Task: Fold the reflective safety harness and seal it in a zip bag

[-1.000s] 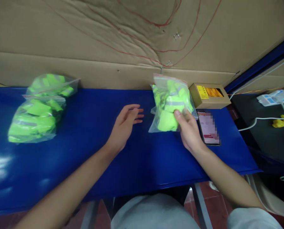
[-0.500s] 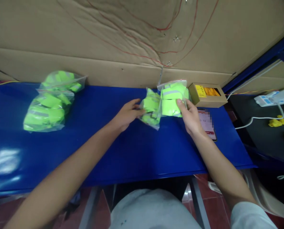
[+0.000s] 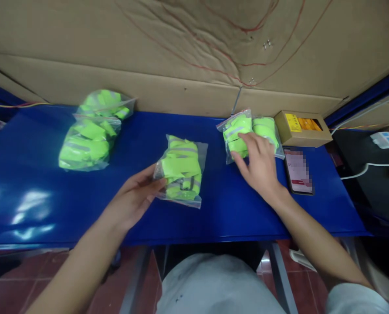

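My left hand (image 3: 137,194) pinches the left edge of a clear zip bag (image 3: 182,168) packed with folded neon-green fabric with grey stripes, held over the middle of the blue table. At the right, my right hand (image 3: 258,165) has its thumb and fingers apart at the front of another such bag (image 3: 238,131), which leans near the cardboard wall. It seems to touch that bag without gripping it. Beside it stands one more green-filled bag (image 3: 265,127), partly hidden by my right hand.
Two green-filled bags (image 3: 85,144) lie at the back left of the blue table (image 3: 83,209). An open-windowed cardboard box (image 3: 303,128) with orange contents and a phone (image 3: 299,172) are at the right. A white cable (image 3: 354,174) runs beyond the table's right end.
My left hand has moved left and nearer with its bag, away from the others. My right hand's fingers have spread off the bag they held. The view has shifted a little.
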`<state>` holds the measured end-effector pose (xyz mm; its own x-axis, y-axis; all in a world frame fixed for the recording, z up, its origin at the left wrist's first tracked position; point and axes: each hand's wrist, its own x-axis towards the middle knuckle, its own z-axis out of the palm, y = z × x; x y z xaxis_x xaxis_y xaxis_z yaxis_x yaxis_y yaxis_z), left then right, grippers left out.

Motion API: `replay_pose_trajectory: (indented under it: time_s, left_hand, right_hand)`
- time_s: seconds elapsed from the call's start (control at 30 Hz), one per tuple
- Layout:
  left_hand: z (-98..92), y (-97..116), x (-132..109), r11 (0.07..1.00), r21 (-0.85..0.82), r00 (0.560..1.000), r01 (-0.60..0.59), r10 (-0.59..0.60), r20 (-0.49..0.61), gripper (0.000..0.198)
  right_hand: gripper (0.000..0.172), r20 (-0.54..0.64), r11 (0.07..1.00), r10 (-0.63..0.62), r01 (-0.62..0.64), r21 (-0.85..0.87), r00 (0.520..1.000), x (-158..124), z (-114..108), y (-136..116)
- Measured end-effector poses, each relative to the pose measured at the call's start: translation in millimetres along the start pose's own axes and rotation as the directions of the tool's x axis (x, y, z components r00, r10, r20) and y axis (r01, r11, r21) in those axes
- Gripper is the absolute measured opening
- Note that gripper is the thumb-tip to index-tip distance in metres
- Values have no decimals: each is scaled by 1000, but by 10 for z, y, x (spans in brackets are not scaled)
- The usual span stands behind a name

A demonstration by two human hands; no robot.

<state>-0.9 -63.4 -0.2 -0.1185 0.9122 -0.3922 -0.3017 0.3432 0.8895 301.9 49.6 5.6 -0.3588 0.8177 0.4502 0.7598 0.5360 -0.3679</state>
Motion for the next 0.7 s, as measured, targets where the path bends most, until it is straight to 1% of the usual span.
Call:
replay_pose_trajectory:
  time_s: [0.03,0.07,0.1,0.13,0.17,0.2,0.23,0.3,0.33,0.4,0.47,0.53,0.6,0.63,0.7]
  left_hand:
    - [43,21,16,999,-15,999,-28,29,28,59]
    - [84,51,37,998,-23,996,-65,66,65,57]
    - [124,89,64,995,-24,989,-102,104,110,55]
    - [161,132,98,992,-18,978,-129,130,166,55]
    - [195,177,141,990,-1,962,-143,139,234,55]
    - [227,221,192,989,30,940,-143,126,316,56]
    - [257,261,250,988,70,911,-136,97,401,57]
    - [311,317,374,982,142,842,-128,32,538,60]
    - [336,329,431,979,157,812,-132,16,584,64]
    - [376,316,512,980,146,769,-133,8,640,73]
    - [396,266,542,987,128,741,-96,-15,671,82]
    - [396,203,536,991,134,732,-28,-71,678,83]
    - [388,153,526,989,141,746,33,-118,655,72]
    - [386,136,528,990,135,761,48,-124,637,63]
    - [393,120,551,997,74,815,38,-74,574,45]
  right_hand:
    - [53,73,988,15,-26,153,997,-48,1,-64]
    - [57,161,943,36,-87,322,986,-85,2,-119]
    - [61,244,862,51,-166,478,969,-106,3,-164]
    - [65,302,763,60,-239,601,952,-112,1,-196]
    - [66,320,673,75,-285,683,944,-105,-2,-216]
    - [64,295,615,102,-293,732,950,-89,-5,-222]
    - [59,237,595,143,-275,755,961,-70,-4,-217]
    - [44,102,615,230,-225,756,968,-48,17,-179]
    - [39,67,620,259,-219,753,964,-52,39,-151]
    - [37,73,595,294,-242,767,953,-91,96,-96]
    - [38,118,536,349,-301,789,930,-149,142,-57]
    - [37,138,473,424,-348,809,895,-190,153,-47]
    - [31,125,415,498,-362,834,858,-194,130,-59]
    - [28,106,394,526,-352,849,844,-184,112,-68]
    - [23,48,365,564,-301,881,824,-151,75,-84]
